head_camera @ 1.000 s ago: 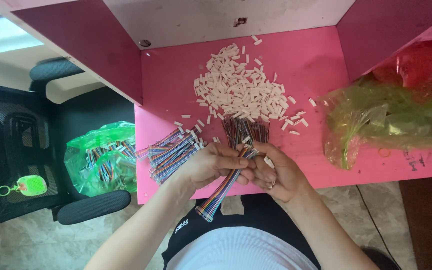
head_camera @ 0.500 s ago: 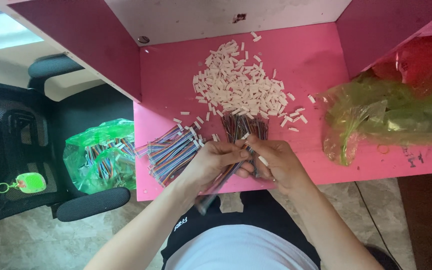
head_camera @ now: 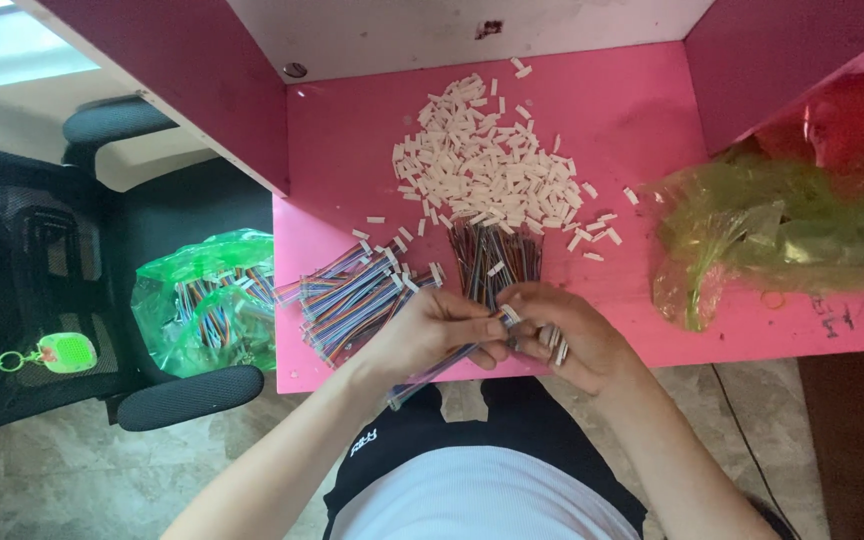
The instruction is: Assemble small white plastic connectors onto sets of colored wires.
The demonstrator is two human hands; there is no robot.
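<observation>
At the front edge of the pink desk [head_camera: 642,110], my left hand [head_camera: 427,335] grips a flat multicoloured ribbon cable [head_camera: 430,370] whose free end hangs down towards my lap. My right hand [head_camera: 562,335] meets it at the cable's upper end, pinching a small white connector [head_camera: 508,315] there, with several more white connectors tucked in its curled fingers. Just beyond my hands lie a bundle of dark-ended cables [head_camera: 497,262] and a fanned stack of ribbon cables [head_camera: 352,295]. A heap of white connectors [head_camera: 487,165] covers the middle of the desk.
A crumpled green plastic bag [head_camera: 772,225] and a red one [head_camera: 852,115] lie at the right. On the black office chair [head_camera: 102,300] to the left sits a green bag of cables [head_camera: 207,310]. A green key fob [head_camera: 64,352] hangs beside it. Pink partitions wall the desk.
My hands have drawn closer together over the cable's upper end, and the hanging cable has swung slightly nearer my body. The piles on the desk are unchanged.
</observation>
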